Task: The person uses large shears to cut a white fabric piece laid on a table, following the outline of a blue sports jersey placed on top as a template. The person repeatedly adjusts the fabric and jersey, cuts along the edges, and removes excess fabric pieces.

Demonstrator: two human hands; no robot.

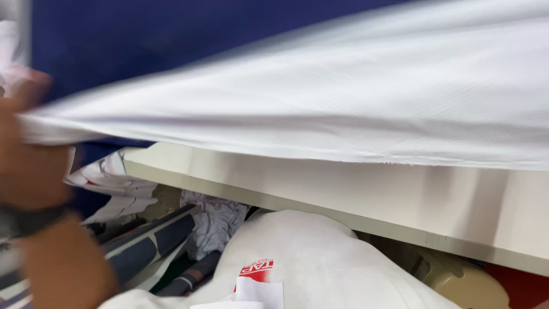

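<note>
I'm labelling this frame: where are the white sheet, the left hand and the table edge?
white sheet [343, 97]: head view, middle of the stretched cloth.
left hand [26, 154]: head view, blurred back of the hand.
table edge [343, 197]: head view, pale front face.

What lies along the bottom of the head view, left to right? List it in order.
Left hand gripping the white fabric sheet → dark striped cloth rolls → crumpled pale cloth → white sack with a red mark → cream-coloured rounded object → a red thing in the corner.
</note>
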